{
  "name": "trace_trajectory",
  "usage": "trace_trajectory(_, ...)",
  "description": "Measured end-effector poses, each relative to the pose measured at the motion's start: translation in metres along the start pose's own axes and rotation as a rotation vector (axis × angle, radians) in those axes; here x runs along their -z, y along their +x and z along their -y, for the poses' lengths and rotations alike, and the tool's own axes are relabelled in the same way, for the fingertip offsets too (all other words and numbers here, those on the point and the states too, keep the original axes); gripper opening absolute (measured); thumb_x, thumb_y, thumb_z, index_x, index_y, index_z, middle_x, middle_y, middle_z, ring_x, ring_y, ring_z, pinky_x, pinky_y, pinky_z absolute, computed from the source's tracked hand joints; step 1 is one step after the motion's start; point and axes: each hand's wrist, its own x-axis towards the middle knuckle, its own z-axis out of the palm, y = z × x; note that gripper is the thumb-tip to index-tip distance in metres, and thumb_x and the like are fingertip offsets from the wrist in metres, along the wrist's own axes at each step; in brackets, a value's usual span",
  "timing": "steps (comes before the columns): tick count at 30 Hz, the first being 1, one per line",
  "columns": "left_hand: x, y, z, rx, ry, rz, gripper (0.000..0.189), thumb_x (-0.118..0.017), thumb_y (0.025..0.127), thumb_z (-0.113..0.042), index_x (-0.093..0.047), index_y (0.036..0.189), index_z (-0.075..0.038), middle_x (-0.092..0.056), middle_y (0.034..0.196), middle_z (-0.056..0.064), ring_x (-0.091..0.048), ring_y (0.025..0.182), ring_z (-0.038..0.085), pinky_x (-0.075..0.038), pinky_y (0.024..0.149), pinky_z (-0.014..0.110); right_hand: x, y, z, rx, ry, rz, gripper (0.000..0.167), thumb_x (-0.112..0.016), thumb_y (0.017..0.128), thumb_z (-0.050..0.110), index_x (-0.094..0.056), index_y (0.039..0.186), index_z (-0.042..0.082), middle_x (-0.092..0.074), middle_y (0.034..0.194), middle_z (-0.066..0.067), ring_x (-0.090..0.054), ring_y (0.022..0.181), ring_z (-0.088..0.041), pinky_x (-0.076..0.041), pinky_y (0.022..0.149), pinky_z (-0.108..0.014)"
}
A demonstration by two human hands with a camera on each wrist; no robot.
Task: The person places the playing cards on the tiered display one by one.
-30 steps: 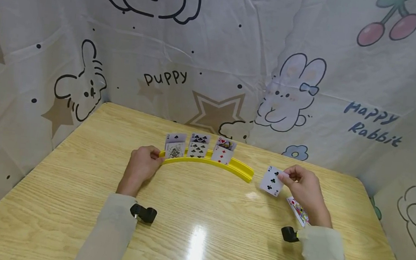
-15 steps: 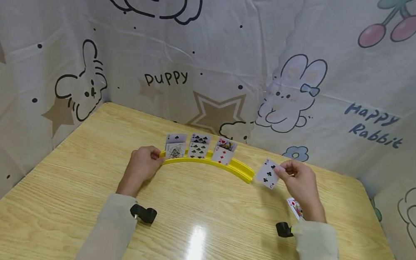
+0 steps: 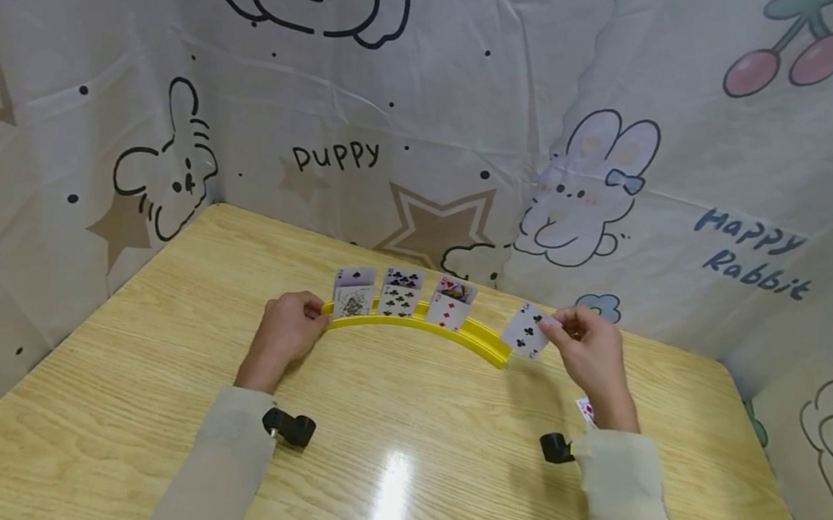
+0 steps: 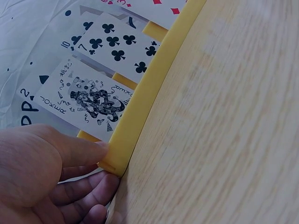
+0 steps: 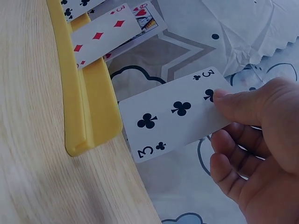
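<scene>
My right hand (image 3: 592, 352) pinches a three of clubs (image 5: 177, 112) between thumb and fingers, its lower edge close to the right end of a curved yellow card holder (image 3: 484, 342). At the holder's left end my left hand (image 3: 291, 332) grips the tip, thumb on top and fingers below. Three pairs of cards stand in the holder. A joker (image 4: 88, 100) is in front of a two of spades (image 3: 356, 274); a seven of clubs (image 4: 114, 44) covers part of a ten of clubs (image 3: 405, 276); a three of diamonds (image 5: 100, 35) overlaps a queen of hearts (image 5: 148, 21).
A face card (image 3: 586, 409) lies on the wooden table (image 3: 402, 409), mostly hidden under the right wrist. A printed cloth (image 3: 446, 104) hangs behind the table's far edge. Each wrist carries a small black camera.
My right hand has moved left and slightly away with the three of clubs, bringing it to the holder's right end. The left hand keeps its grip; the view shifts slightly.
</scene>
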Motion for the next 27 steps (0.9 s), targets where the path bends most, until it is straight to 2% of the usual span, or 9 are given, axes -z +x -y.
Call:
trace_trajectory(8, -0.001, 0.002, 0.003, -0.009, -0.002, 0.002, 0.023, -0.071, 0.093, -0.015, -0.071, 0.111, 0.0, -0.07, 0.099, 0.013, -0.065, 0.093, 0.028, -0.052, 0.082, 0.043, -0.011, 0.01, 0.002, 0.081, 0.033, -0.034, 0.019, -0.07, 0.096, 0.022, -0.067, 0.095, 0.003, -0.065, 0.093, -0.011, -0.057, 0.081, -0.024, -0.046, 0.063, -0.029)
trace_trajectory(16, -0.002, 0.001, 0.002, 0.011, -0.01, 0.006, 0.024, -0.072, 0.093, -0.015, -0.07, 0.112, 0.0, -0.07, 0.1, 0.013, -0.065, 0.093, 0.026, -0.052, 0.082, 0.042, -0.017, 0.015, 0.005, 0.068, 0.049, -0.021, 0.019, -0.07, 0.096, 0.022, -0.067, 0.096, 0.003, -0.065, 0.095, -0.011, -0.058, 0.084, -0.025, -0.047, 0.066, -0.032)
trace_trajectory(27, -0.001, 0.001, 0.002, -0.001, -0.008, 0.0, 0.024, -0.073, 0.092, -0.014, -0.071, 0.111, 0.0, -0.071, 0.1, 0.013, -0.066, 0.092, 0.026, -0.052, 0.081, 0.042, -0.024, 0.021, 0.011, 0.054, 0.041, -0.007, 0.02, -0.07, 0.096, 0.023, -0.067, 0.099, 0.004, -0.065, 0.098, -0.011, -0.058, 0.088, -0.026, -0.048, 0.073, -0.037)
